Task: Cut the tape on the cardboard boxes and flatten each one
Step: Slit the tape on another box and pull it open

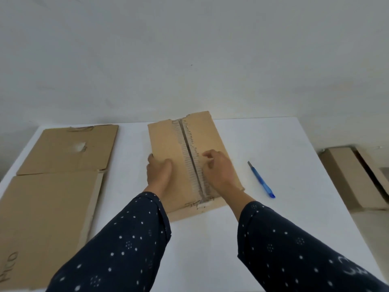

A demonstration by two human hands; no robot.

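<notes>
A cardboard box [168, 135] lies on the white table [273, 144] in the middle, its top seam split open and showing torn, ragged edges. My left hand [159, 172] grips the box's left side, thumb on top and fingers curled over the left edge. My right hand [220, 170] is on the right flap, fingertips bent and pinching the flap's edge at the seam. A blue utility knife [262, 180] lies on the table to the right of the box, and neither hand touches it.
Two flattened cardboard pieces lie on the table's left side, one at the back [69, 150] and a larger one in front [42, 218]. More cardboard boxes [353, 178] sit on the floor past the table's right edge. A plain wall stands behind.
</notes>
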